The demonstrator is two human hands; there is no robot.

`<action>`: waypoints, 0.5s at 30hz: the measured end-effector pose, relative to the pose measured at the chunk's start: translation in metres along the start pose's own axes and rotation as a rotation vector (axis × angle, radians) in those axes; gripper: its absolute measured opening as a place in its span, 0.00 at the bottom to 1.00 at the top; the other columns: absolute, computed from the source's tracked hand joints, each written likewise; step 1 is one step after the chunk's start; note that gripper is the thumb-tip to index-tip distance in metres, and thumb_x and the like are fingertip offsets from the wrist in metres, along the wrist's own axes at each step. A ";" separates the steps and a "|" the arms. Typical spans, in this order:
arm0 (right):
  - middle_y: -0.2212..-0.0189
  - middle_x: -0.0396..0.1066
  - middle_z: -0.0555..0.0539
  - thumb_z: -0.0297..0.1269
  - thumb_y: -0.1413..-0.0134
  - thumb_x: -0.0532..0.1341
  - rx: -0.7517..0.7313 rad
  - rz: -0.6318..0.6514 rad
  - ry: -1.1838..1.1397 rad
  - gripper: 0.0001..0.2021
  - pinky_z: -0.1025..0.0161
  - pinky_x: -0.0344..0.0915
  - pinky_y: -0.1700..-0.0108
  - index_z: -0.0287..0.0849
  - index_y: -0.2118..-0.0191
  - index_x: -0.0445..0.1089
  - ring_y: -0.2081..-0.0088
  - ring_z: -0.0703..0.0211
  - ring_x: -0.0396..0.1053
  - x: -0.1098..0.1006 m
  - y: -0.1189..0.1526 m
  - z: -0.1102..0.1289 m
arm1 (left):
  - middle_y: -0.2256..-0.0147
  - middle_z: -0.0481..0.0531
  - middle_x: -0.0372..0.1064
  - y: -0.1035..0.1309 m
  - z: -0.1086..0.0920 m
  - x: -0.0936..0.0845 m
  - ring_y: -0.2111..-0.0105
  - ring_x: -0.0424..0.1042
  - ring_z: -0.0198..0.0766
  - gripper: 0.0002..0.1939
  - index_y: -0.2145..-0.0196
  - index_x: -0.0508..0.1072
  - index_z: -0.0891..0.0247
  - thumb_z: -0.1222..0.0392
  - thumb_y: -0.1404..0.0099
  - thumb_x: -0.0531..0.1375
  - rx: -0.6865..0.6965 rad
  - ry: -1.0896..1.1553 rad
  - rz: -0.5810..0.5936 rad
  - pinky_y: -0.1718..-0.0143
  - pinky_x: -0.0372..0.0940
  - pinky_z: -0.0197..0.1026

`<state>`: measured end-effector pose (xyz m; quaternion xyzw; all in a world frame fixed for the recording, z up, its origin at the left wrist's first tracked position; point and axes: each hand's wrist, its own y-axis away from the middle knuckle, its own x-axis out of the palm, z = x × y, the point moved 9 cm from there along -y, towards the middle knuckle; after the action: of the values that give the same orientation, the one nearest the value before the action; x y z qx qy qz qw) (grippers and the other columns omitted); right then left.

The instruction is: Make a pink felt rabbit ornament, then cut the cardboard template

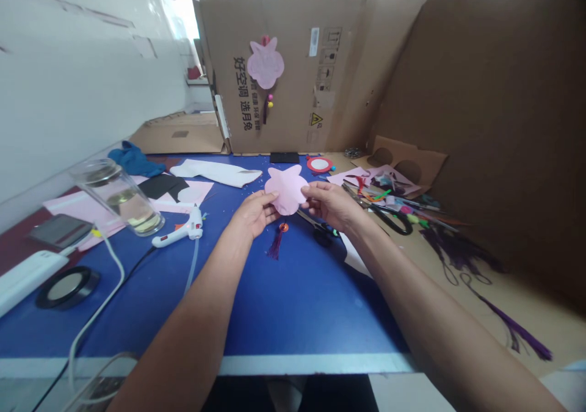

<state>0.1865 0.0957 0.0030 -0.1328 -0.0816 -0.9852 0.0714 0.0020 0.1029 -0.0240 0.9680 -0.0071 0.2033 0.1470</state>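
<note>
Between my two hands is a pink paper cutout (287, 190) with a scalloped outline and two points on top. My left hand (257, 214) pinches its lower left edge, and my right hand (330, 203) pinches its right edge. From the bottom of the cutout hangs a purple tassel (274, 246) with an orange bead (284, 227) above it. Black-handled scissors (322, 234) lie on the blue table (293, 302), partly hidden below my right hand. A similar pink cutout (265, 65) with beads is fixed on the upright cardboard ahead.
On the left are a glue gun (183, 230), a glass of liquid (126, 199), black tape (67, 287) and a power strip (30, 271) with cables. Paper scraps, larger scissors (391, 216) and purple tassels (517, 326) lie at right. Cardboard walls (480, 113) stand behind and right.
</note>
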 end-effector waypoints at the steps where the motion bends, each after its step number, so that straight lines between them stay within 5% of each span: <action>1: 0.74 0.77 0.49 0.38 0.43 0.77 -0.004 0.001 -0.005 0.12 0.70 0.67 0.73 0.43 0.66 0.74 0.73 0.63 0.75 0.001 0.000 0.001 | 0.62 0.56 0.83 0.000 0.000 0.000 0.66 0.82 0.41 0.06 0.60 0.76 0.62 0.68 0.34 0.69 -0.007 0.019 -0.005 0.57 0.77 0.46; 8: 0.68 0.82 0.46 0.54 0.37 0.74 -0.046 0.065 -0.023 0.18 0.67 0.68 0.71 0.44 0.63 0.76 0.70 0.61 0.77 0.008 0.004 0.008 | 0.65 0.53 0.81 -0.005 -0.006 -0.008 0.68 0.80 0.39 0.07 0.58 0.77 0.62 0.67 0.33 0.68 0.003 0.119 -0.046 0.64 0.74 0.41; 15: 0.65 0.83 0.47 0.49 0.55 0.83 -0.104 0.146 0.056 0.20 0.68 0.66 0.70 0.44 0.63 0.79 0.68 0.62 0.75 0.016 0.007 0.011 | 0.65 0.55 0.82 -0.010 0.001 -0.012 0.67 0.80 0.41 0.03 0.60 0.79 0.62 0.67 0.31 0.66 -0.051 0.195 -0.057 0.65 0.74 0.43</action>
<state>0.1751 0.0887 0.0191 -0.1143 -0.0184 -0.9836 0.1385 -0.0080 0.1115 -0.0318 0.9393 0.0295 0.2923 0.1775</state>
